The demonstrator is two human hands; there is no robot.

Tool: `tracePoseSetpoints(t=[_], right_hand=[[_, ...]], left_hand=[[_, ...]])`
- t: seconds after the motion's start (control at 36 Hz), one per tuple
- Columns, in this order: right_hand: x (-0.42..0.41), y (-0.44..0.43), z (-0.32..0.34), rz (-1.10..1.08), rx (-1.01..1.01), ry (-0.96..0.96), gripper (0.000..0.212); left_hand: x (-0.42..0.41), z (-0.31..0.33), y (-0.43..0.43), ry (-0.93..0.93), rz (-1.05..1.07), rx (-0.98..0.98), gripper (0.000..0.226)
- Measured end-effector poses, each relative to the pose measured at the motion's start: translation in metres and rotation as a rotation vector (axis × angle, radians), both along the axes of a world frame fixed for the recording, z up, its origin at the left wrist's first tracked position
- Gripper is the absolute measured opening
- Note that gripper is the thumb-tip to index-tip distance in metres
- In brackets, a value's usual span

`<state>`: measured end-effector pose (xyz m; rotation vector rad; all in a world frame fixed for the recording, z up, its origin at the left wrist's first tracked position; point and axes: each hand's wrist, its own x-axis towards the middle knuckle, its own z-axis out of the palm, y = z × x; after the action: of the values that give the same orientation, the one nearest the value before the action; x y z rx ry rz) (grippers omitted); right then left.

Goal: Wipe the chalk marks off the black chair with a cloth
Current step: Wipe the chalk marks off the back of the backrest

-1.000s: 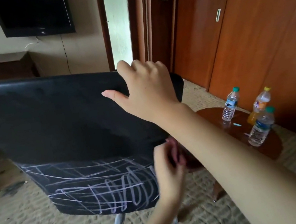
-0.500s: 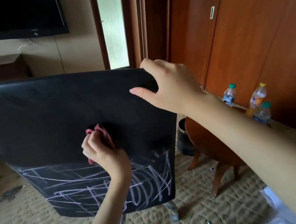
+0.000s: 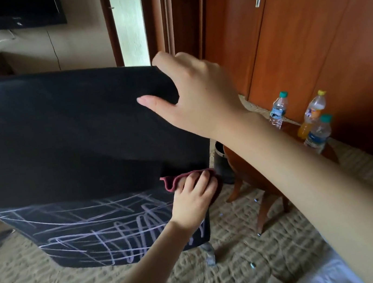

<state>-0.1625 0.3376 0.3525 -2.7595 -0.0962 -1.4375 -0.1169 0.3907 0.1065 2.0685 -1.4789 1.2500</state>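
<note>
- The black chair stands on the carpet just in front of the person, with the rear of its backrest turned toward them
- The backrest's long axis runs left to right across the view; its top edge is up and far, and it narrows downward toward the metal leg
- The right hand grips the top right corner of the backrest, fingers curled over the edge and thumb on the near face, apparently to steady it
- The left hand presses a bunched dark red cloth against the backrest at its right edge, fingers wrapped over the cloth
- The upper part of the backrest shows plain black with no chalk visible
- The chalk marks cover the whole lower band in pale crossing lines and zigzags, from the left side to beside the left hand
- Judged from this, the wiping has barely started on the scribbled band, and nearly all of it remains to be cleaned
- The cloth sits at the band's upper right end, so strokes leftward and downward look likely to be needed
</note>
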Motion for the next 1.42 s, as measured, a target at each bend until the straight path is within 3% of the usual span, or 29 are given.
tracePoseSetpoints(t=[0.11,0.31,0.47,0.56,0.64,0.69,0.75,0.81,0.86,0.92,1.0,1.08,1.19,1.31,1.36,1.42], right_hand=[[0.002,-0.001,-0.001,0.007,0.012,-0.001,0.054],[0.000,-0.004,-0.003,0.007,0.019,-0.015,0.053],[0.000,-0.002,-0.002,0.002,0.011,-0.036,0.051],[-0.003,0.000,-0.003,-0.016,0.017,-0.030,0.052],[-0.006,0.001,-0.002,0.032,0.062,-0.001,0.051],[-0.012,-0.003,-0.007,0.138,0.137,-0.012,0.051],[-0.024,-0.009,-0.028,0.170,0.239,-0.147,0.048],[-0.041,-0.010,-0.067,0.064,0.424,-0.317,0.040],[-0.055,-0.004,-0.120,-0.066,0.676,-0.369,0.039],[-0.065,0.009,-0.167,-0.141,0.929,-0.249,0.045],[-0.074,0.031,-0.205,-0.085,1.337,0.137,0.039],[-0.077,0.048,-0.215,0.030,1.485,0.303,0.022],[-0.069,0.062,-0.209,0.147,1.649,0.360,0.010],[-0.051,0.076,-0.207,0.206,1.707,0.335,0.017],[-0.042,0.081,-0.209,0.192,1.643,0.273,0.018],[-0.032,0.082,-0.211,0.114,1.445,0.172,0.018]], left_hand=[[0.009,-0.008,-0.001,-0.079,-0.065,0.178,0.038],[0.010,-0.027,-0.014,-0.058,-0.122,0.420,0.029],[-0.012,-0.038,-0.024,0.117,-0.109,0.830,0.023],[-0.030,-0.037,-0.016,0.396,-0.140,0.950,0.053],[-0.042,-0.034,0.002,0.510,-0.186,0.759,0.058],[-0.043,-0.035,0.019,0.688,-0.227,0.560,0.061],[-0.045,-0.027,0.035,0.889,-0.285,0.322,0.056],[-0.050,-0.009,0.042,1.086,-0.288,0.044,0.033],[-0.051,0.004,0.044,1.229,-0.233,-0.173,0.028],[-0.051,0.010,0.047,1.326,-0.226,-0.297,0.022],[-0.061,0.022,0.054,1.599,-0.336,-0.471,0.015],[-0.069,0.025,0.065,1.713,-0.383,-0.496,0.017],[-0.062,0.021,0.086,1.548,-0.329,-0.425,0.029],[-0.043,0.023,0.110,1.478,-0.270,-0.376,0.033],[-0.031,0.026,0.125,1.489,-0.259,-0.335,0.038],[-0.019,0.032,0.144,1.447,-0.264,-0.306,0.041]])
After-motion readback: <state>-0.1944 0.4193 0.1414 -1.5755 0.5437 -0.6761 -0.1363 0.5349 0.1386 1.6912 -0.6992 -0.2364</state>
